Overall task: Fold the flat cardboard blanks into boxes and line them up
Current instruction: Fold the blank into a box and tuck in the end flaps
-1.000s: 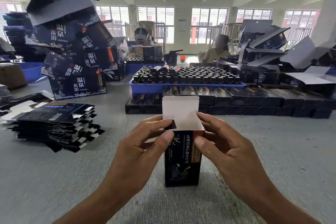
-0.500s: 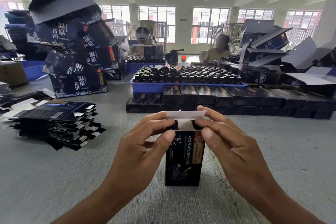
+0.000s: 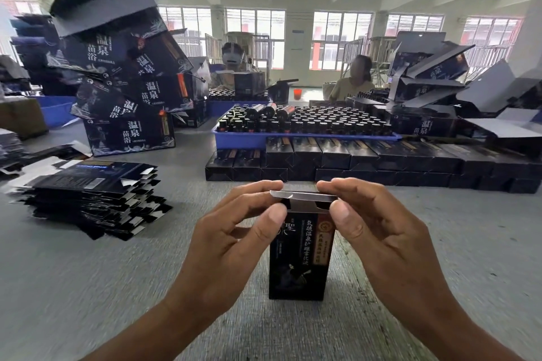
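A small black box (image 3: 299, 261) with gold and red print stands upright on the grey table (image 3: 88, 287) in front of me. Its top lid flap (image 3: 302, 196) is folded nearly flat over the opening. My left hand (image 3: 234, 240) pinches the box's upper left corner between thumb and fingers. My right hand (image 3: 378, 237) pinches the upper right corner the same way, fingers on the lid. A stack of flat black blanks (image 3: 88, 193) lies to the left. Rows of finished black boxes (image 3: 366, 161) line up behind.
A blue tray (image 3: 252, 141) full of dark bottles sits behind the finished rows. Large dark cartons (image 3: 129, 91) are piled high at the left, and open cartons (image 3: 434, 82) at the right. Two people sit at the far side of the table.
The white lid flap stood upright a second ago; both hands have folded it forward and down until it lies almost flat on the box's top.
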`<state>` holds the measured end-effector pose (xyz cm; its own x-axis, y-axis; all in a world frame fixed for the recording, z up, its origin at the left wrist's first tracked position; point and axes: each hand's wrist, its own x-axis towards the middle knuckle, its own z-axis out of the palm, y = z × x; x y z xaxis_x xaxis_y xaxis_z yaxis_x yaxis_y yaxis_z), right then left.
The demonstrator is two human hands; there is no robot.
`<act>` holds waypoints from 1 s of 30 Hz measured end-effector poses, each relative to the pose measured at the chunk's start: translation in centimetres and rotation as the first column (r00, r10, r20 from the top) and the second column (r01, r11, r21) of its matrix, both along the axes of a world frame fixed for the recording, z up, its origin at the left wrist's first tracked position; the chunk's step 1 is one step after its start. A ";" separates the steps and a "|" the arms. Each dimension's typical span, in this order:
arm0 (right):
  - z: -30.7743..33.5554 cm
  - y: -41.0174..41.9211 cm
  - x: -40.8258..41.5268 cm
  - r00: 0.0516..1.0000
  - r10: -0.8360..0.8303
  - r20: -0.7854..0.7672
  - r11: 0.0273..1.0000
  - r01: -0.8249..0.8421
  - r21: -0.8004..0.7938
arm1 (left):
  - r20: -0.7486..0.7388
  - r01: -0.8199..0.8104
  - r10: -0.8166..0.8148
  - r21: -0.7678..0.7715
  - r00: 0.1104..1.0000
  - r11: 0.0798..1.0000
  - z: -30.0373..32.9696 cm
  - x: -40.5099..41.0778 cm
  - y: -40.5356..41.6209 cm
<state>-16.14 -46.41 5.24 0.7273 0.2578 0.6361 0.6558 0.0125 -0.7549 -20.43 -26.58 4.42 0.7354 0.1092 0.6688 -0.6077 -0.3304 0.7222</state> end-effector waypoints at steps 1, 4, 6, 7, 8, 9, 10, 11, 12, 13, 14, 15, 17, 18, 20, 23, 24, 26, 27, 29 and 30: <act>0.0 0.0 0.0 1.000 -0.011 0.008 1.000 0.011 -0.002 | -0.003 -0.005 0.005 -0.014 1.000 1.000 0.1 0.0 -0.1; 0.0 0.1 0.0 1.000 -0.011 -0.006 1.000 0.011 0.021 | -0.017 -0.013 0.013 -0.018 1.000 1.000 0.1 0.0 -0.2; 0.0 0.1 0.0 1.000 0.005 -0.025 0.999 -0.004 0.047 | -0.018 -0.003 0.002 -0.056 1.000 0.998 0.0 0.0 -0.2; 0.0 0.1 0.1 0.999 0.009 -0.032 0.998 -0.007 0.056 | -0.017 0.012 -0.013 -0.088 1.000 0.996 0.0 0.0 -0.3; 0.0 0.1 0.1 0.999 0.009 -0.036 0.998 -0.007 0.060 | -0.015 0.029 -0.031 -0.117 0.999 0.993 -0.1 0.0 -0.3; 0.0 0.1 0.1 0.999 0.006 -0.037 0.998 -0.004 0.060 | -0.012 0.041 -0.043 -0.140 0.999 0.989 -0.1 0.0 -0.3; 0.0 0.1 0.1 0.999 0.003 -0.037 0.998 -0.001 0.056 | -0.012 0.046 -0.048 -0.156 0.999 0.987 -0.1 0.0 -0.4; 0.0 0.1 0.1 0.999 0.003 -0.038 0.999 -0.001 0.053 | -0.014 0.046 -0.049 -0.169 0.999 0.985 -0.1 0.0 -0.4; 0.0 0.1 0.2 0.999 0.006 -0.039 0.999 -0.004 0.052 | -0.016 0.047 -0.051 -0.177 0.999 0.983 -0.1 0.0 -0.4; 0.0 0.1 0.2 0.999 0.012 -0.041 0.998 -0.009 0.055 | -0.016 0.046 -0.050 -0.175 0.999 0.984 -0.1 0.0 -0.3; 0.0 0.1 0.2 0.999 0.016 -0.043 0.998 -0.014 0.059 | -0.014 0.039 -0.042 -0.161 0.999 0.986 -0.1 -0.1 -0.3; 0.0 0.0 0.2 0.999 0.019 -0.044 0.998 -0.017 0.063 | -0.012 0.028 -0.029 -0.140 0.999 0.990 -0.1 -0.1 -0.4; 0.0 0.0 0.2 0.999 0.025 -0.041 0.998 -0.022 0.067 | -0.003 0.012 -0.012 -0.112 1.000 0.994 -0.1 -0.1 -0.4; 0.0 0.0 0.2 0.999 0.027 -0.039 0.997 -0.024 0.067 | 0.000 0.011 -0.011 -0.113 1.000 0.994 -0.1 -0.1 -0.4; 0.0 0.0 0.1 0.999 0.030 -0.036 0.997 -0.028 0.066 | 0.007 0.016 -0.016 -0.123 1.000 0.992 -0.2 0.1 -0.4; 0.0 0.0 0.1 0.999 0.033 -0.029 0.997 -0.031 0.069 | 0.027 0.017 -0.014 -0.120 1.000 0.993 -0.3 0.2 -0.4; 0.0 0.0 0.1 0.999 0.034 -0.025 0.997 -0.032 0.067 | 0.031 0.016 -0.013 -0.114 0.999 0.993 -0.3 0.2 -0.4; -0.1 -0.1 0.2 1.000 0.021 -0.007 0.999 -0.021 0.042 | 0.047 0.004 0.000 -0.085 0.999 0.996 -0.2 0.2 -0.3; -0.1 -0.1 0.3 1.000 0.005 0.015 1.000 -0.005 0.018 | 0.061 -0.007 0.011 -0.061 0.998 0.998 -0.2 0.2 -0.3; -0.3 -0.2 0.4 0.997 -0.034 0.074 0.999 0.036 -0.032 | 0.096 -0.037 0.036 0.005 0.995 0.999 -0.1 0.2 0.0; -0.4 -0.2 0.6 0.994 -0.049 0.102 0.997 0.054 -0.050 | 0.127 -0.062 0.055 0.052 0.990 0.997 -0.1 0.2 0.1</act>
